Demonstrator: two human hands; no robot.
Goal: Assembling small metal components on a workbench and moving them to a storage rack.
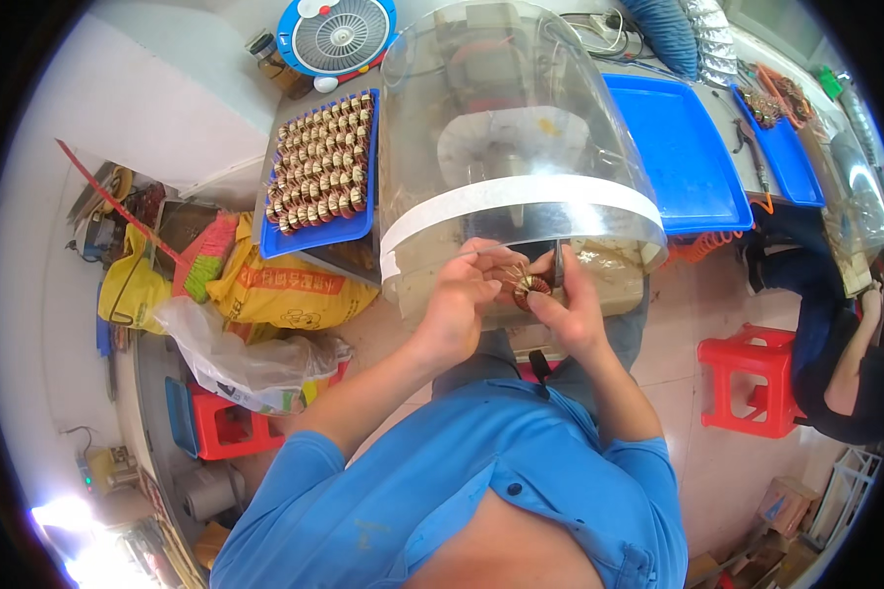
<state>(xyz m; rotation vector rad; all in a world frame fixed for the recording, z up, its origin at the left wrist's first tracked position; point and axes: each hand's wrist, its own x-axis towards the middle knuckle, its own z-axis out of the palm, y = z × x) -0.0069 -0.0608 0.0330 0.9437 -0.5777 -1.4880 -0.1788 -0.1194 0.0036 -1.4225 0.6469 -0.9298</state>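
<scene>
Both hands are up in front of the chest, meeting just under the lower edge of the clear curved shield (pixel 521 128). The left hand (pixel 459 304) is curled, fingers bent in, its thumb and forefinger pinching fine copper wire that runs to the coil. The right hand (pixel 568 306) is closed narrowly around the small copper-wound ring coil (pixel 531 287), fingertips gripping its rim, so the coil sits right between the two hands, touching both. A thin dark tool or pin stands upright at the right hand's fingertips; whether it is gripped I cannot tell.

Moving outward: a broad white tape band (pixel 521 199) wraps across the shield's front, and behind the plastic there's a blurred machine with a pale disc. To the left on the bench, a blue tray (pixel 316 236) is packed with rows of copper-wound coils (pixel 322 162). Above it, a round blue-and-white desk fan (pixel 336 36). To the right of the shield lies a blue tray (pixel 680 147) showing bare bottom, and another blue tray (pixel 789 157) further right.

Down on the floor at left: a yellow woven sack (pixel 280 290) with red printing, lying slumped, and beside it a crumpled clear plastic bag (pixel 250 358) resting over a red stool (pixel 228 427). Another red plastic stool (pixel 751 378) stands at right, next to a seated person in dark clothing (pixel 835 353).
</scene>
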